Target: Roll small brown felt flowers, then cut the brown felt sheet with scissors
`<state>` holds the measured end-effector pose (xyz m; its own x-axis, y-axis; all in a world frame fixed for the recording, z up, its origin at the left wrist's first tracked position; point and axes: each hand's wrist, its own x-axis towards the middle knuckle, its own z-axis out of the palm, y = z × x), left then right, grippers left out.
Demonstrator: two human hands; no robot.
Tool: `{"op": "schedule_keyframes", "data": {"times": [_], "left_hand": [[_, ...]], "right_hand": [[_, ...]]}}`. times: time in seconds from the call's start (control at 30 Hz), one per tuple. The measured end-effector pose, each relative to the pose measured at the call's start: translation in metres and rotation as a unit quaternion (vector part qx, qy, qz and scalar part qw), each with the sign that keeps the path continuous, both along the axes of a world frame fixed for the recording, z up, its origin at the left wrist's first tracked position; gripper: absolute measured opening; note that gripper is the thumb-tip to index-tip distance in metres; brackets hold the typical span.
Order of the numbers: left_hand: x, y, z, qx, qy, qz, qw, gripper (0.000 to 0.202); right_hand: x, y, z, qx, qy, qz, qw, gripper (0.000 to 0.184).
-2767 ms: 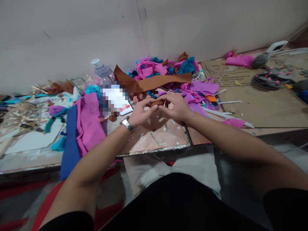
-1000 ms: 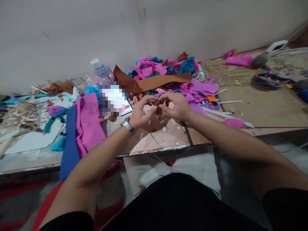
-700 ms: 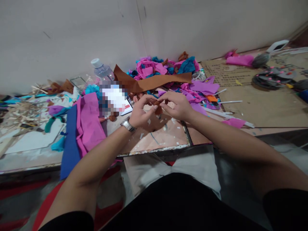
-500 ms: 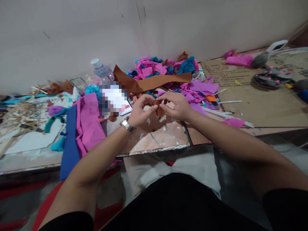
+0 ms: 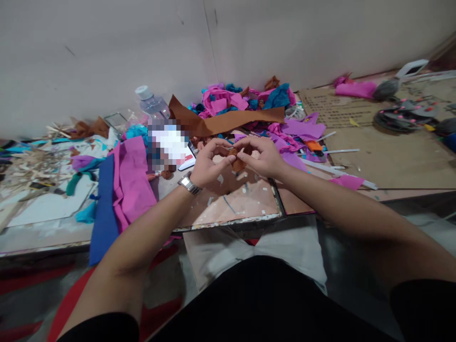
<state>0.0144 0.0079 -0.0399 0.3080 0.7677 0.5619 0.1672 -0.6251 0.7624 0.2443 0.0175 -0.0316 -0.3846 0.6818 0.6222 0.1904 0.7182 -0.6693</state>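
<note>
So both hands were up over the middle of the table, working one little brown scrap (image 5: 238, 163). The left hand (image 5: 208, 166) had its thumb and forefinger pinched on the scrap's left side, and the right hand (image 5: 262, 156) pinched it from the right, fingertips of the two hands nearly touching. The scrap was held just off the surface, over a pinkish board (image 5: 245, 206) dotted with tiny white bits. A watch (image 5: 188, 184) sat on the left wrist.

Behind the hands a long brown strip (image 5: 231, 122) lay across a messy pile (image 5: 249, 97) of pink, blue and purple scraps against the wall. A bottle (image 5: 151, 102) stood to the left of that strip. On the left of the table a pink sheet (image 5: 132, 180) lay beside a blue sheet (image 5: 104, 209), both hanging over the front edge. To the right, cardboard (image 5: 388, 159) covered the table, with a couple of white sticks (image 5: 340, 152) near its left edge.
</note>
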Motion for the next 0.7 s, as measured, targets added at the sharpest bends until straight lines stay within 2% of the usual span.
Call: {"op": "schedule_keyframes", "data": {"times": [0.23, 0.5, 0.7], "left_hand": [[-0.001, 0.001, 0.001, 0.008, -0.005, -0.017, 1.0, 0.035], [0.0, 0.005, 0.0, -0.072, -0.09, 0.002, 0.993, 0.035], [-0.001, 0.013, -0.005, -0.114, -0.161, 0.018, 0.98, 0.038]], "right_hand": [[0.0, 0.004, -0.003, -0.047, 0.017, 0.003, 0.999, 0.027], [-0.002, 0.004, -0.006, -0.078, 0.067, 0.038, 0.994, 0.039], [0.0, 0.001, -0.005, -0.058, 0.037, 0.066, 0.995, 0.049]]}}
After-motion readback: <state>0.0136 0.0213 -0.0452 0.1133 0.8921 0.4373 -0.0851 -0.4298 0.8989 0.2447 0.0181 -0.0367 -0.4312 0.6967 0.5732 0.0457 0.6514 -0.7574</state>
